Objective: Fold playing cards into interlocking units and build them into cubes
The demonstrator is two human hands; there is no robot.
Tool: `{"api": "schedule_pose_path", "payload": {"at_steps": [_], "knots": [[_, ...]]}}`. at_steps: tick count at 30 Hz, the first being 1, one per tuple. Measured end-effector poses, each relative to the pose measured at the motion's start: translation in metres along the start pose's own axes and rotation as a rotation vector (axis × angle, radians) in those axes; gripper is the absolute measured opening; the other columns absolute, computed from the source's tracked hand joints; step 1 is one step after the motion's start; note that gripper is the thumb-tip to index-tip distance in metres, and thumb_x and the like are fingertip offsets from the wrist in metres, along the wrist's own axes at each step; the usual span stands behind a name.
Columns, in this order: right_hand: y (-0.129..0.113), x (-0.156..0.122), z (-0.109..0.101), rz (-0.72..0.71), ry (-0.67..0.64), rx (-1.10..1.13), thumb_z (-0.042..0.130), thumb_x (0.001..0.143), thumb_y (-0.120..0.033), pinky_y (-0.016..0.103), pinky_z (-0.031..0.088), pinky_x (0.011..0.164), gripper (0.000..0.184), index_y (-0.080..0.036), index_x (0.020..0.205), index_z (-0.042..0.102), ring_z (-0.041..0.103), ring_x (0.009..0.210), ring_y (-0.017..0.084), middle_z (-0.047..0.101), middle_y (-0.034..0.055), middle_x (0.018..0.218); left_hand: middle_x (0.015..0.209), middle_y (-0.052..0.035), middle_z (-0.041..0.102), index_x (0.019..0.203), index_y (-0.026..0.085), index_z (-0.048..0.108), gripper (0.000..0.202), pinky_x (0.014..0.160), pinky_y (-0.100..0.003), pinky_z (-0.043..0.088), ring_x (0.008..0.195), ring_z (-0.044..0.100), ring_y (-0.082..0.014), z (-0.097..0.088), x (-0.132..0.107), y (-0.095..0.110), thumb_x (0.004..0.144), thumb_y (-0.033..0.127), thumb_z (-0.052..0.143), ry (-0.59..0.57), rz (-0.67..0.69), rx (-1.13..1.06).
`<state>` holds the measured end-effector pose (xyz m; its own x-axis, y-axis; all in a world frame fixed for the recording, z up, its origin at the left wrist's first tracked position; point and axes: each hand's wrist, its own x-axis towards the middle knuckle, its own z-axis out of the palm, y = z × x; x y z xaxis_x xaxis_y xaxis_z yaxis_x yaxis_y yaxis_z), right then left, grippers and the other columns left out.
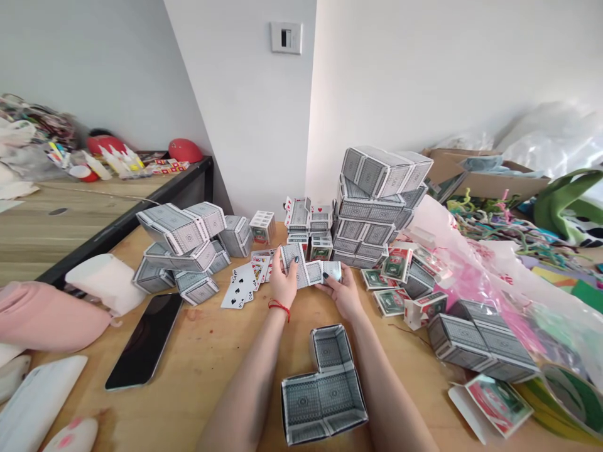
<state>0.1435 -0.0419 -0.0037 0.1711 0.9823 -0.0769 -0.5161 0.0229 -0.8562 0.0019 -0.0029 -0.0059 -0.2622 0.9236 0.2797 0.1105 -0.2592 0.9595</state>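
Observation:
Both hands meet at the middle of the wooden table (211,370) and hold a strip of joined playing cards (308,270), backs up. My left hand (284,282), with a red thread on the wrist, pinches the strip's left end, fingers closed on it. The strip's right end sits in my right hand (343,290). Between my forearms lies an L-shaped open box of folded cards (323,389). Loose face-up cards (242,282) are spread just left of my left hand.
Stacks of card cubes stand at the left (181,248) and at the back (377,204). More card blocks (480,342) and card packs (400,276) lie to the right with pink plastic. A black phone (146,339) lies on the left.

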Motion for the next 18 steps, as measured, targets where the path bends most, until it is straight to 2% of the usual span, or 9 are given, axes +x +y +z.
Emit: {"api": "schedule_pose_path", "payload": {"at_steps": [10,18], "knots": [[-0.004,-0.004,0.005,-0.041,0.032,-0.109,0.067,0.063,-0.028,0.037,0.058,0.064,0.062,-0.032,0.118,0.038,0.059,0.081,0.016,0.052,0.0009,0.102,0.128,-0.0106,0.048,0.130,0.020,0.035,0.057,0.095,-0.035,0.041,0.113,0.050,-0.0205,-0.001,0.003,-0.005,0.078,0.028,0.055,-0.036,-0.047,-0.031],[-0.004,-0.005,0.004,-0.067,-0.042,-0.184,0.065,0.065,-0.029,0.034,0.057,0.062,0.052,-0.029,0.111,0.041,0.056,0.077,0.016,0.051,0.0012,0.101,0.124,-0.0091,0.052,0.128,0.020,0.039,0.053,0.096,-0.035,0.041,0.111,0.052,-0.0197,-0.007,0.004,0.004,0.077,0.026,0.055,-0.092,-0.055,-0.016]]}}
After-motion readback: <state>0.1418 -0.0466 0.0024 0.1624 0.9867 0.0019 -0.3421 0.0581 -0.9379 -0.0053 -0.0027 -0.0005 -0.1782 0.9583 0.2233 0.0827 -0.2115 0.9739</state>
